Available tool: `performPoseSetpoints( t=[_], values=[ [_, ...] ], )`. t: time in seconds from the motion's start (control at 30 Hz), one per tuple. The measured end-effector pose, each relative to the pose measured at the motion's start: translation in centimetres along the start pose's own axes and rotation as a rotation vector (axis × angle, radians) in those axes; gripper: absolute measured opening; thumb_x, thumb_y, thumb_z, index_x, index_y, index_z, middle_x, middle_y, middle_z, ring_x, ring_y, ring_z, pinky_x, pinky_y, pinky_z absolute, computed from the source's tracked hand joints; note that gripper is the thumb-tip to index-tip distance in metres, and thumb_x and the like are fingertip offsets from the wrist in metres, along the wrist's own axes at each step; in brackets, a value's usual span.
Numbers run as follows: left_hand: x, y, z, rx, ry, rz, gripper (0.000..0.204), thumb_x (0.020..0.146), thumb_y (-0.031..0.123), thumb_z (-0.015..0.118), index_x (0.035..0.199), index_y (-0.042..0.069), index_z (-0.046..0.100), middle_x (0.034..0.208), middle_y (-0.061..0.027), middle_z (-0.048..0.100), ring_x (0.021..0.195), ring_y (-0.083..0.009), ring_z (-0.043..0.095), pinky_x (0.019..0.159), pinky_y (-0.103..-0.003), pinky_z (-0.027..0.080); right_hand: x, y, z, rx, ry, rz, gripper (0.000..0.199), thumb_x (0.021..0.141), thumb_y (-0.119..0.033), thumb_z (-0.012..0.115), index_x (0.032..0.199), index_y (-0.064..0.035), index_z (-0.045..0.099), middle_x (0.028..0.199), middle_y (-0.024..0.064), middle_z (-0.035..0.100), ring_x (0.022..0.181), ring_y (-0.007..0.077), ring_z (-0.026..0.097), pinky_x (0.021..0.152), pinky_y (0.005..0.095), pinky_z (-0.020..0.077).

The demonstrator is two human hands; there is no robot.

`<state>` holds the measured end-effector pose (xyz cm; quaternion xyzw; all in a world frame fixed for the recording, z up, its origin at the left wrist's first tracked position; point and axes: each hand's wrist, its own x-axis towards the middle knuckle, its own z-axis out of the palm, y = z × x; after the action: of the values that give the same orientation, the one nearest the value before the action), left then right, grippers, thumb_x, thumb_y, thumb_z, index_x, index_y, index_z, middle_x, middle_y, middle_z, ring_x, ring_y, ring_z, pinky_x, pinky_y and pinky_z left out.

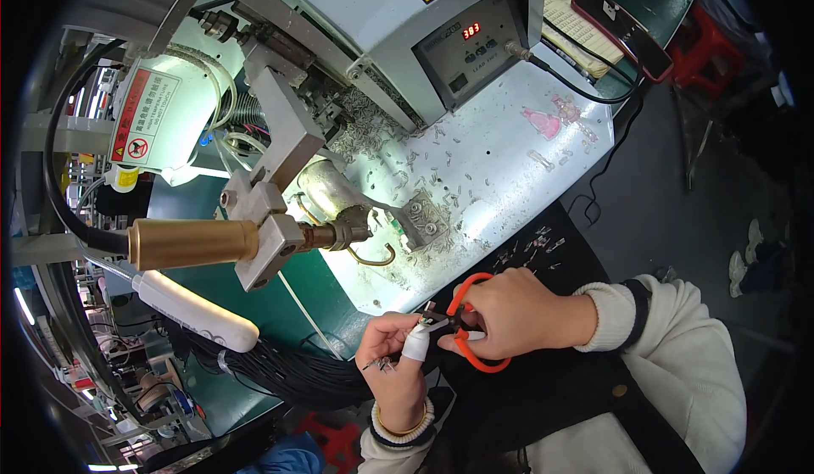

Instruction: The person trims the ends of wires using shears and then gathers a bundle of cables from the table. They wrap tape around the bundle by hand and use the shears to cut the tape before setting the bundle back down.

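My right hand [521, 313] is closed round a pair of orange-handled pliers [489, 364], low in the middle of the view. Their dark jaws meet a small piece at my left fingertips. My left hand [396, 382] pinches that piece, seemingly a cable end, beside the jaws; its exact shape is too small to make out. White tape wraps the left thumb [415, 343]. Several thin wire ends [381, 363] stick out by the left hand's outer side. Just beyond both hands lies the white metal worktop [381, 292] of a machine.
A gold-coloured soldering head [195, 243] on a metal bracket overhangs the worktop. Metal scraps [437, 156] litter the surface. Behind stands a control box [475, 41] with a red display. A black cable bundle [297, 381] lies left, under a white lamp [195, 311]. A phone [623, 35] rests far right.
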<state>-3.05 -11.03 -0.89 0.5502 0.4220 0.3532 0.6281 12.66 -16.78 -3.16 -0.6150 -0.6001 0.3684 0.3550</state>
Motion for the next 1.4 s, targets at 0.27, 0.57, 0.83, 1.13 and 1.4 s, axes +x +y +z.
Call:
performPoseSetpoints(
  t=[0.27,0.57,0.83,1.13,1.4],
  values=[
    [2.4,0.8,-1.1,-0.088,-0.131,-0.221,0.01,0.078,-0.001,0.056,0.086,-0.002,0.052,0.073,-0.0034,0.053,0.057,-0.0047,0.044,0.052,-0.017,0.034,0.4,1.0,0.9,0.246,-0.013,0.084,0.03,0.077,-0.029,0.062,0.076,-0.0002,0.054,0.049,0.0069,0.052,0.038,0.0211,0.048,0.039,0.0272,0.0395],
    [8.5,-0.6,-1.0,-0.416,-0.17,-0.35,0.009,0.081,0.003,0.055,0.088,0.0,0.052,0.063,0.0005,0.044,0.047,-0.0045,0.033,0.042,-0.019,0.023,6.6,0.8,-1.5,0.575,0.289,0.156,0.022,0.082,-0.018,0.055,0.082,0.0034,0.051,0.048,0.0018,0.047,0.042,0.0076,0.046,0.038,0.0215,0.0369],
    [9.6,-0.5,-2.0,-0.248,-0.203,-0.352,0.015,0.079,0.006,0.058,0.091,0.0,0.052,0.066,0.0004,0.046,0.046,-0.0042,0.032,0.041,-0.019,0.022,8.2,1.2,-1.9,0.552,0.194,0.193,0.02,0.08,-0.016,0.054,0.081,0.0032,0.051,0.048,0.003,0.044,0.042,0.0078,0.043,0.038,0.0233,0.0343],
    [8.7,-0.6,-1.8,-0.185,-0.111,-0.286,0.02,0.077,0.007,0.06,0.094,0.0,0.053,0.074,-0.0001,0.051,0.052,-0.0045,0.036,0.043,-0.019,0.025,7.9,1.2,-1.7,0.462,0.276,0.116,0.019,0.077,-0.013,0.056,0.085,0.0041,0.051,0.048,0.005,0.044,0.041,0.0082,0.04,0.038,0.0252,0.0309],
    [8.7,-0.6,-2.4,-0.217,-0.227,-0.272,0.02,0.08,0.006,0.056,0.098,0.0,0.052,0.079,-0.0017,0.054,0.056,-0.0065,0.041,0.046,-0.02,0.029,7.7,1.2,-1.3,0.541,0.294,0.103,0.02,0.076,-0.011,0.056,0.086,0.0044,0.05,0.05,0.0057,0.046,0.042,0.0084,0.041,0.041,0.0249,0.0341]
  ],
)
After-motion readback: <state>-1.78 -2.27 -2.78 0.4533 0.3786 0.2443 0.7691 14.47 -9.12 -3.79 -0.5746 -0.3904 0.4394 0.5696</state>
